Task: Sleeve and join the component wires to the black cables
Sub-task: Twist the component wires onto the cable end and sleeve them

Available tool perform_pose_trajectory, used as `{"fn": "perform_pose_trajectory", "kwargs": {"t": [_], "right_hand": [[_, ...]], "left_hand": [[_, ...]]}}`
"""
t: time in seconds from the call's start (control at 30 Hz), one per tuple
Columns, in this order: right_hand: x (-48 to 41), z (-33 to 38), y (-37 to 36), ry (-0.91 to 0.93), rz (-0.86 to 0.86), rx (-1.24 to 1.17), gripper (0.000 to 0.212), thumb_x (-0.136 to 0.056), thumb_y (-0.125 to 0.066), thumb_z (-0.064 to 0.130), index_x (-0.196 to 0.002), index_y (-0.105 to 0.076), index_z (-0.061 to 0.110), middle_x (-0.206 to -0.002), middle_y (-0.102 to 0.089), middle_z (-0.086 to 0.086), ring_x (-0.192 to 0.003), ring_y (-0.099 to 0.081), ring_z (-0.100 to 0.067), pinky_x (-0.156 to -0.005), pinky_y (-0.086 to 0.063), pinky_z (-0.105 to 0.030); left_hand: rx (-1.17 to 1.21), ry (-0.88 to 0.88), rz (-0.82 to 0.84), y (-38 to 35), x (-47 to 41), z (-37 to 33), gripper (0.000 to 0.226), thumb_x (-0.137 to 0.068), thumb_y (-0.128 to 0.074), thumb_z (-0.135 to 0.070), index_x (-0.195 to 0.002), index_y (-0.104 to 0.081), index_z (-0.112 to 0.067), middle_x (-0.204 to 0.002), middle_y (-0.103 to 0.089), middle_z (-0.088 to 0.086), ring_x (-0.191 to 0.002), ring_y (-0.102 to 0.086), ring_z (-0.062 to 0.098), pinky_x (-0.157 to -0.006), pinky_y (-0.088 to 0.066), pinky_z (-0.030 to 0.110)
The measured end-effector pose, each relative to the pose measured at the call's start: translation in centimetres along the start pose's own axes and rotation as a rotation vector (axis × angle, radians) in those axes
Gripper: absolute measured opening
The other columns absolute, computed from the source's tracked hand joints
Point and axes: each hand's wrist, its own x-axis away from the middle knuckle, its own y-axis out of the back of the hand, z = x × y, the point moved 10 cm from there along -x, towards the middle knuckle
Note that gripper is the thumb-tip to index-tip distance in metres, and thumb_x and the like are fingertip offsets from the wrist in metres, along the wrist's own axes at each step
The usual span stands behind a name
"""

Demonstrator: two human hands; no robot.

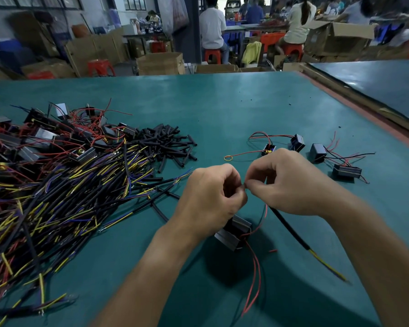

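Left hand (210, 197) pinches wire (265, 212), right hand (293, 182) pinches cable (291, 230), fingertips meeting; dangling cable's weight may pull joint apart.

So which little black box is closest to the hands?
The box under the left hand, red wires trailing from it; the rest lie farther off.

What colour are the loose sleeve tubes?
Black; sleeve tubes show best in the head view.
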Motion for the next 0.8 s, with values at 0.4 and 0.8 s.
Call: {"fn": "perform_pose_trajectory", "kwargs": {"t": [0.4, 0.8], "right_hand": [[-0.3, -1.1, -1.0, -0.054, 0.133, -0.378, 0.011, -0.086, -0.070, 0.007, -0.077, -0.076, 0.011, -0.062, -0.057, -0.011, -0.057, -0.041, -0.017, -0.055, -0.032, -0.032], [-0.1, -2.0, -1.5, -0.116, 0.159, -0.427, 0.014, -0.085, -0.069, 0.006, -0.075, -0.076, 0.011, -0.058, -0.065, 0.002, -0.055, -0.053, -0.007, -0.054, -0.043, -0.018]], "left_hand": [[-0.087, -0.139, -0.029, 0.6, 0.1, -1.5, 0.010, -0.079, -0.066, -0.016, -0.070, -0.066, -0.010, -0.063, -0.063, -0.002, -0.060, -0.058, 0.019, -0.059, -0.048, 0.039], [-0.048, -0.080, -0.025, 0.9, 0.4, -1.0, 0.011, -0.076, -0.071, -0.023, -0.068, -0.072, -0.016, -0.061, -0.067, -0.008, -0.055, -0.061, 0.014, -0.056, -0.049, 0.032]]}}
